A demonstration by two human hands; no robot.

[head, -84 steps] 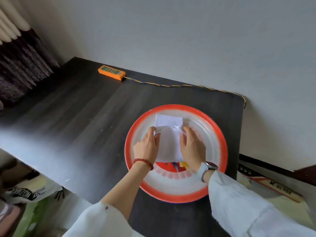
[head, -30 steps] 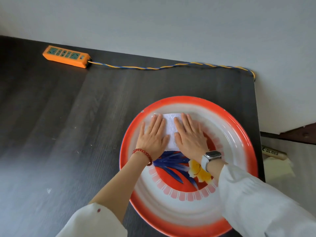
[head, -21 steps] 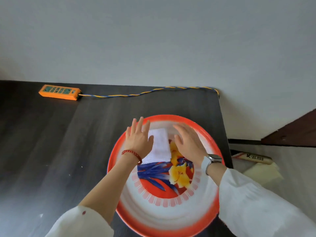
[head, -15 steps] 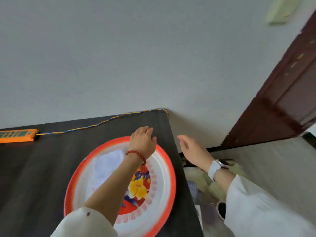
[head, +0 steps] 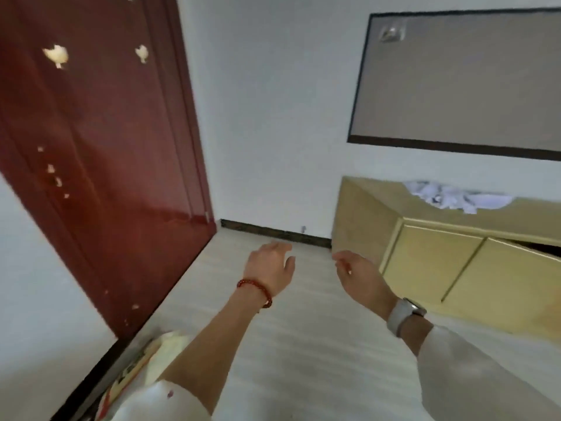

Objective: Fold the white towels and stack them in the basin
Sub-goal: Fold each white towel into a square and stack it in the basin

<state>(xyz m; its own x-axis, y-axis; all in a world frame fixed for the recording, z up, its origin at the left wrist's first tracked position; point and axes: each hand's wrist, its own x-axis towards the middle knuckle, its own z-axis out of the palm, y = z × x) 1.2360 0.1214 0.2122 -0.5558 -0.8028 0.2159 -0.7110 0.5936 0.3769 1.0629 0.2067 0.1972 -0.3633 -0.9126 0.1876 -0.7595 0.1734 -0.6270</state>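
A heap of crumpled white towels (head: 449, 199) lies on top of a low yellow cabinet (head: 431, 259) at the right. My left hand (head: 270, 270), with a red bead bracelet at the wrist, hangs in the air over the floor with relaxed fingers and holds nothing. My right hand (head: 362, 279), with a watch at the wrist, floats beside it, fingers loosely bent, also holding nothing. Both hands are well short of the towels. The basin and the dark table are out of view.
A dark red door (head: 100, 153) fills the left side. A pale floor (head: 303, 344) stretches between door and cabinet. A framed grey board (head: 461, 80) hangs on the white wall above the cabinet. Papers or a box (head: 136, 366) lie on the floor at lower left.
My view has swung right, away from the table and basin toward the door and cabinet. Both hands left the folded towel in the basin and now hang free in the air.
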